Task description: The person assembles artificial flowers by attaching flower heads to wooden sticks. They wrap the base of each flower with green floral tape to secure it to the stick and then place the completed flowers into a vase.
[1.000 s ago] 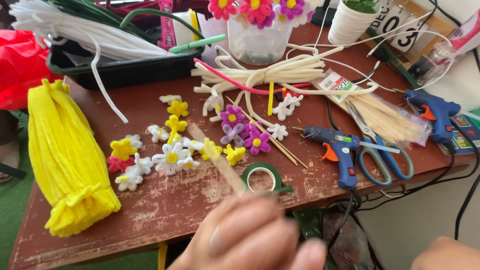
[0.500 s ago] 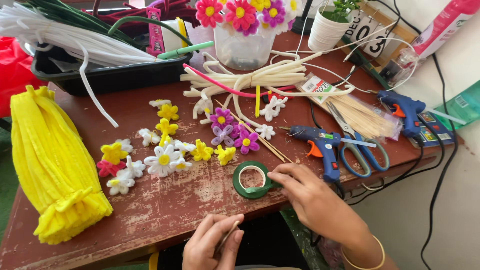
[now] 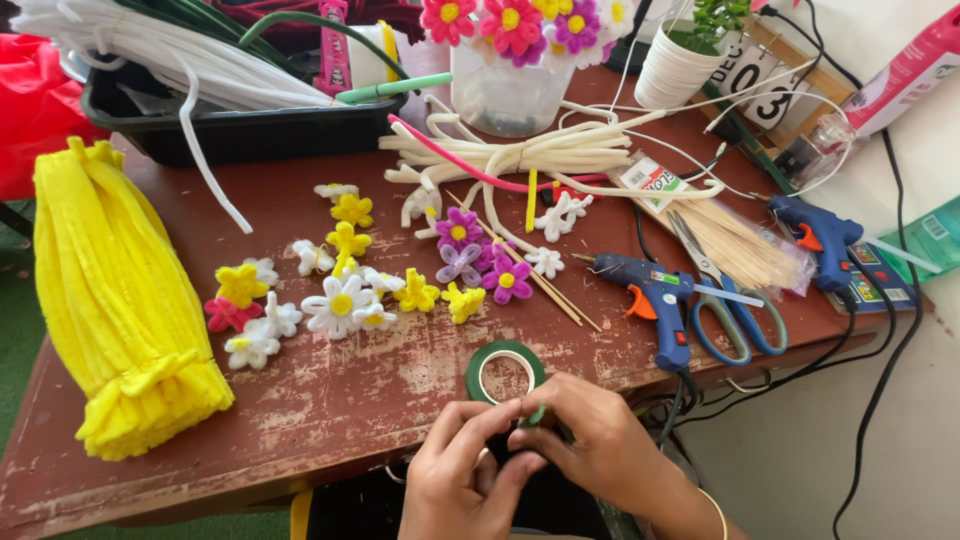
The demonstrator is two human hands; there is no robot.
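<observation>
Just beyond both hands [image 3: 530, 455] — green tape roll [image 3: 505, 371]

My left hand [image 3: 462, 480] and right hand [image 3: 590, 440] meet low in view, fingers [image 3: 520, 440] pinched together, right wrist angled in from lower right.

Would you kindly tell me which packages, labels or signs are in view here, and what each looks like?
Clear plastic packet of thin wooden sticks with a small white label, right of centre.
Wooden block calendar, white number tiles, far right.
Pink and white package, top right corner.
Green package, right edge.
</observation>
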